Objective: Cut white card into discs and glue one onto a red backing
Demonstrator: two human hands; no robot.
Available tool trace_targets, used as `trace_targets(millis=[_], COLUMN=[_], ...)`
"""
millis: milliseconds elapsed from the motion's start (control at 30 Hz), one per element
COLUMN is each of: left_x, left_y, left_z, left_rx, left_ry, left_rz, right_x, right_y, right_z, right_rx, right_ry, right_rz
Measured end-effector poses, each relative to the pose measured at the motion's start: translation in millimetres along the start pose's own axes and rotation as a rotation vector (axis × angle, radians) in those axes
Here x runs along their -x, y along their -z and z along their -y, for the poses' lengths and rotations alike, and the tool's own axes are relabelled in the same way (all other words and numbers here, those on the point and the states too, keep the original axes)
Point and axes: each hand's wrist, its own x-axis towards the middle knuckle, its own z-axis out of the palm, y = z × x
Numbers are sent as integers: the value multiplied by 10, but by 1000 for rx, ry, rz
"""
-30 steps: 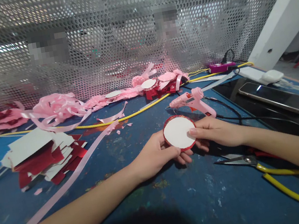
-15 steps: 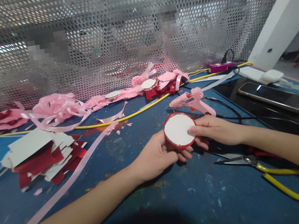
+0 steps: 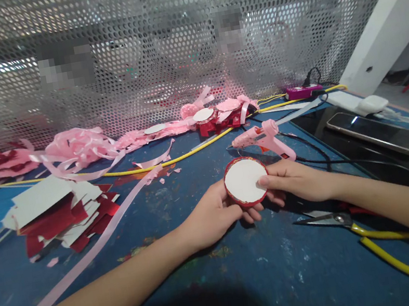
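Note:
A round white disc with a red rim (image 3: pixel 246 181) is held above the blue table, its white face turned up toward me. My left hand (image 3: pixel 215 214) supports it from the left, with fingers curled beneath. On the other side my right hand (image 3: pixel 296 179) pinches the edge, thumb on the white face. Just beyond the disc lies a pink glue gun (image 3: pixel 261 139), its nozzle pointing left. Scissors with yellow handles (image 3: pixel 405 239) rest on the table below my right forearm, partly covered by it.
Red and white card pieces (image 3: pixel 60 210) are stacked at left, beside a long pink ribbon (image 3: pixel 111 232). A yellow cable (image 3: pixel 174 159) crosses behind. Pink ribbon heaps (image 3: pixel 79 146) line the perforated metal screen (image 3: pixel 155 51). At right lies a phone (image 3: pixel 377 132).
The disc has tipped very slightly and sits a touch lower in my hands. Both hands keep nearly the same place and hold.

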Motion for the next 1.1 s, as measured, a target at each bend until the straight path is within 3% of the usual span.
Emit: trace_targets(millis=[433,733,1100], left_x=[7,-6,19], left_y=[76,29,47], left_z=[80,16,55], left_rx=[116,18,73], left_ry=[-58,19,-46], left_rz=[68,13,50], right_x=[-12,-10,-6], right_y=[15,-1,16], right_z=[-15,0,-12], right_rx=[-36,-5,-35], right_ry=[33,14,7], right_rz=[5,0,-23])
